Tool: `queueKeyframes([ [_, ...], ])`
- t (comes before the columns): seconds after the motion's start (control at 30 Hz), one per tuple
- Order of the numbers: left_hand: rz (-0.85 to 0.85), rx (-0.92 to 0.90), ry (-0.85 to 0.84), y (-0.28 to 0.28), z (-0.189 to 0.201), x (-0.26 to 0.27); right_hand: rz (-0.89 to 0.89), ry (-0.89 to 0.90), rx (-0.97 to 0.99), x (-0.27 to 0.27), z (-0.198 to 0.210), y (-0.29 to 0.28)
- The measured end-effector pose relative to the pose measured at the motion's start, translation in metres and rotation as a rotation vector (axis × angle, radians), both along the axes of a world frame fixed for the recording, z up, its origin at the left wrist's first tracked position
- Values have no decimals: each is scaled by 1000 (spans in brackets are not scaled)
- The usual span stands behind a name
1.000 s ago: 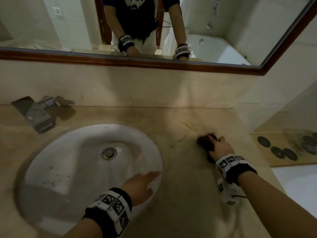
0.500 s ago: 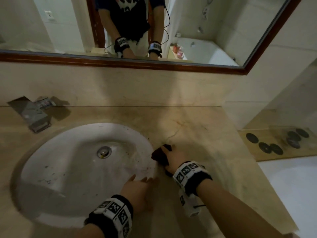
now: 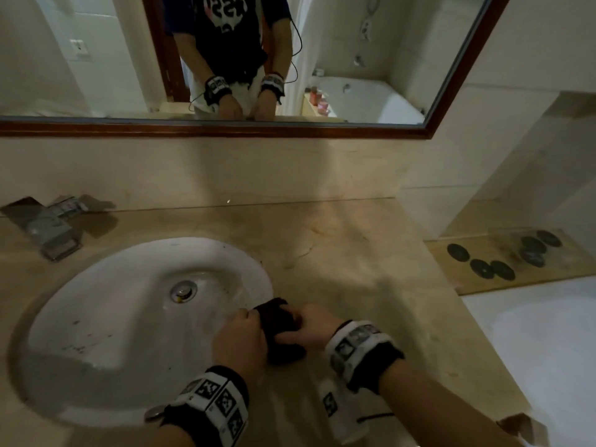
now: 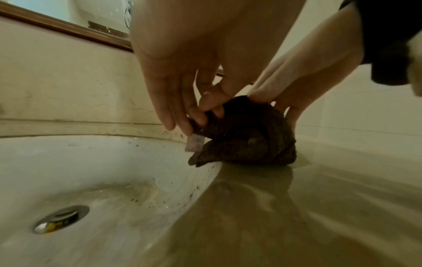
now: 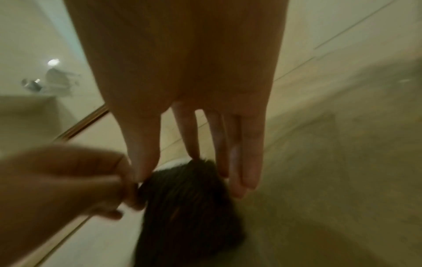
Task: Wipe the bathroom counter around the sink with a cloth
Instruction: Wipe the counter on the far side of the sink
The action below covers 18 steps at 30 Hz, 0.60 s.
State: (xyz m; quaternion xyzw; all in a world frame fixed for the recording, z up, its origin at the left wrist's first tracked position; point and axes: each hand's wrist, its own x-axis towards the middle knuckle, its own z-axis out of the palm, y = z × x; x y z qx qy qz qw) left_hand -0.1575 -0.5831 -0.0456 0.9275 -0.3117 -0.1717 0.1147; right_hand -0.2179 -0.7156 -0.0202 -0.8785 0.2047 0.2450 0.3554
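Note:
A dark brown cloth [image 3: 278, 329] lies bunched on the beige counter [image 3: 354, 285], right at the right rim of the white sink [image 3: 106, 304]. My right hand [image 3: 298, 327] holds the cloth from the right, with thumb and fingers down either side of it [image 5: 189, 207]. My left hand [image 3: 254, 321] pinches the cloth's left edge [image 4: 246, 137] between thumb and fingers [image 4: 200, 115]. A small pale tag [image 4: 194, 143] hangs from the cloth over the basin. The right hand [image 5: 194, 177] covers the cloth's top.
A metal faucet [image 3: 48, 229] stands at the counter's back left. The drain plug [image 3: 183, 290] sits mid-basin. A wood-framed mirror [image 3: 225, 129] runs above the backsplash. Right of the counter, a lower ledge [image 3: 503, 256] carries several dark discs.
My right hand slid the cloth left across the counter from its right part to the sink's rim. My left hand left the basin's edge and took hold of the cloth.

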Motion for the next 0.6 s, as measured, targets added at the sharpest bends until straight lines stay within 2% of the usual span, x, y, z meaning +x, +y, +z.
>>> queueKeyframes([
  [0.07, 42, 7, -91, -7, 6, -5, -102, -5, -31, -17, 6, -31],
  [0.13, 70, -81, -162, -16, 10, -10, -143, -9, -173, -40, 7, -65],
  [0.2, 96, -143, -62, -25, 8, -16, -92, 63, -336, -68, -1, -98],
  [0.27, 109, -114, 23, -33, 0, -21, -51, 139, -437, -99, -15, -120],
  [0.33, 130, -8, 42, -39, -7, -23, -46, 174, -457, -125, -27, -132],
  [0.43, 93, 196, -39, -43, -14, -29, -28, 148, -456, -142, -38, -137],
  [0.53, 119, 221, -63, -46, -25, -38, 30, 171, -461, -142, -39, -139],
  [0.6, 144, 175, -12, -49, -32, -41, 58, 195, -462, -140, -38, -142],
])
